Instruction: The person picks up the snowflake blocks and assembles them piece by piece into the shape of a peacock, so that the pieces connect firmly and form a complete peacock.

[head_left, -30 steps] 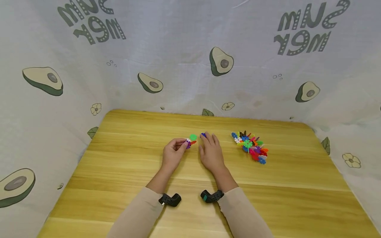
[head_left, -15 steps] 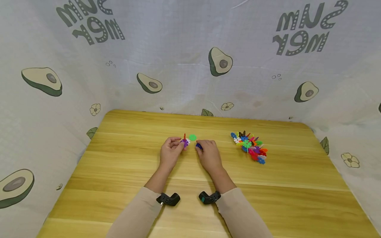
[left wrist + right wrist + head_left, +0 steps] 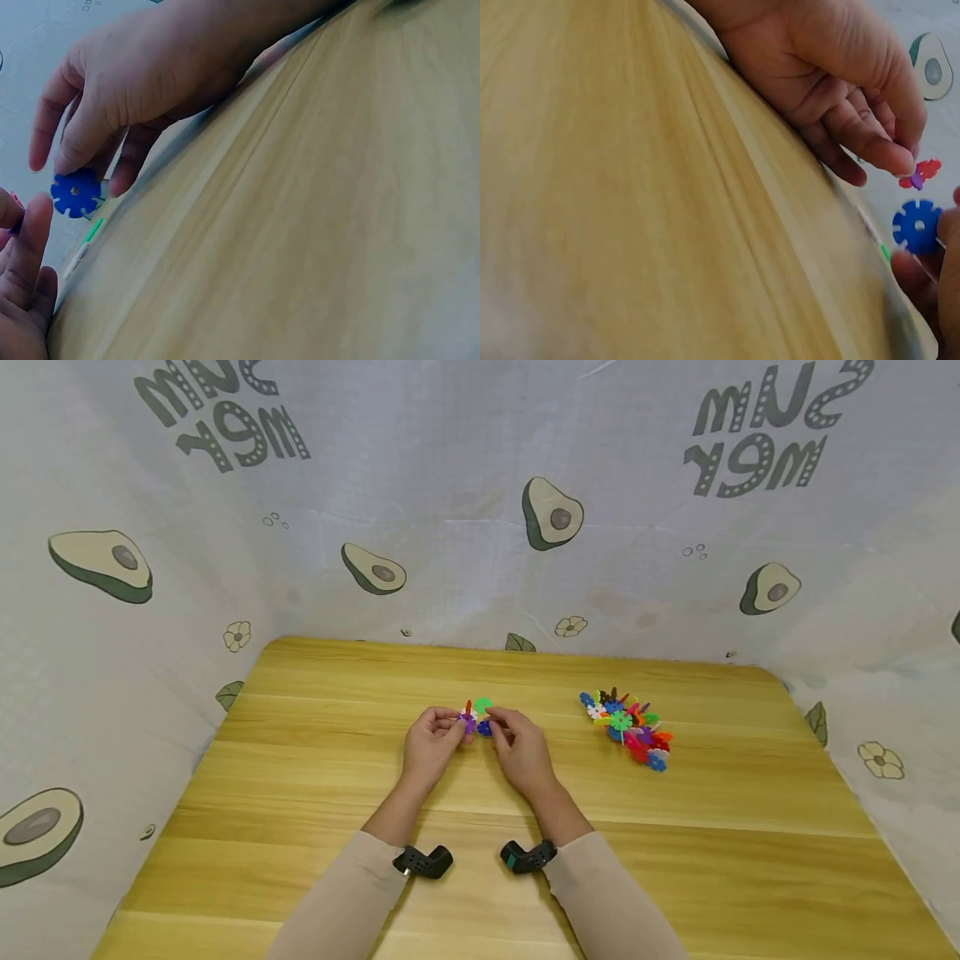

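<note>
My left hand (image 3: pixel 433 745) pinches a purple notched snowflake disc (image 3: pixel 468 725) joined to a red disc (image 3: pixel 468 707), which stands edge-on above it. Thumb and fingers of my right hand (image 3: pixel 522 752) pinch a blue snowflake disc (image 3: pixel 484 727), close to the purple one. In the right wrist view the blue disc (image 3: pixel 918 226) faces the camera and a small gap parts it from the red and purple pieces (image 3: pixel 928 172). A green disc (image 3: pixel 482 703) lies on the table just beyond the hands. Beside it is a white disc (image 3: pixel 76 260), seen edge-on in the left wrist view.
A cluster of joined multicoloured snowflake discs (image 3: pixel 626 727) sits to the right of my right hand on the wooden table (image 3: pixel 337 760). A white curtain (image 3: pixel 450 510) with avocado prints hangs behind the table. Black bands (image 3: pixel 424 862) are worn on both wrists.
My right hand has picked the blue disc off the table and brought it left, beside the purple one. My left hand has turned its pieces, so the red disc now points up instead of right.
</note>
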`<state>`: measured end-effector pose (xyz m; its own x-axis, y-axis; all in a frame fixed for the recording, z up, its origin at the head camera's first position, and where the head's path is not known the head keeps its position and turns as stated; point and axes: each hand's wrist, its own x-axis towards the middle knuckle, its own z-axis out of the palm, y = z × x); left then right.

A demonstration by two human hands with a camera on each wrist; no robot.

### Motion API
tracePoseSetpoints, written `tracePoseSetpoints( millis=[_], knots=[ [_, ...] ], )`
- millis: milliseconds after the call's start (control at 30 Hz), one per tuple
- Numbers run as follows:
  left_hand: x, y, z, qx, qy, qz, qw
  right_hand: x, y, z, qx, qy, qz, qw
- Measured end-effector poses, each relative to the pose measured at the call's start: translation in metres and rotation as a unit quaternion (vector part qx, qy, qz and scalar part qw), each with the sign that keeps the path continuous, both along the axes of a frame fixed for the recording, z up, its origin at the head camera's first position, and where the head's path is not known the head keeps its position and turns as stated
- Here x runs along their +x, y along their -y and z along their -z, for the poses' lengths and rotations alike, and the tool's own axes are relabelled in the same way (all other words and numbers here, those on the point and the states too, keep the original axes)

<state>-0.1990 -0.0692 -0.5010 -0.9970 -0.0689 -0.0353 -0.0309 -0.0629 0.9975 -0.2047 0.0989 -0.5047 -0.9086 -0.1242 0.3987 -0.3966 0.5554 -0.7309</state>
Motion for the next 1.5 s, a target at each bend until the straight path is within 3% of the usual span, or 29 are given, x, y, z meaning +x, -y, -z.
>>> tracePoseSetpoints(
  millis=[133,333,533,833,1033,1200,1300,1400,1500],
  knots=[
    [-0.0006,0.0001,0.0004,-0.001,0.001,-0.001,1.0000,0.0025,0.0012,-0.0019,-0.014,-0.013,-0.025,0.9995],
    [-0.0017,-0.0010,0.0008,0.013,-0.002,-0.018,0.9997,0.0020,0.0014,-0.0006,0.014,-0.043,-0.036,0.9983],
    [-0.0012,-0.0023,0.0017,0.023,-0.017,-0.008,0.9996,0.0005,0.0011,0.0009,0.024,-0.081,-0.039,0.9957],
    [-0.0010,-0.0015,-0.0030,0.051,-0.004,-0.004,0.9987,0.0005,0.0008,0.0015,-0.003,-0.157,-0.027,0.9873],
    [-0.0012,-0.0003,-0.0042,0.026,0.001,-0.002,0.9997,-0.0001,0.0018,0.0008,-0.014,-0.183,-0.040,0.9822],
    [-0.0001,-0.0015,-0.0026,0.008,-0.012,-0.005,0.9999,0.0008,0.0042,0.0004,-0.027,-0.121,-0.042,0.9914],
    [-0.0010,-0.0029,-0.0004,0.014,-0.022,-0.039,0.9989,0.0005,0.0046,-0.0001,-0.014,-0.057,-0.020,0.9981],
    [-0.0029,-0.0023,0.0005,0.048,-0.018,-0.090,0.9946,-0.0012,0.0037,0.0002,0.061,-0.002,-0.008,0.9981],
    [-0.0041,-0.0006,0.0001,0.088,-0.011,-0.108,0.9902,-0.0029,0.0030,0.0006,0.170,0.035,-0.027,0.9844]
  ],
)
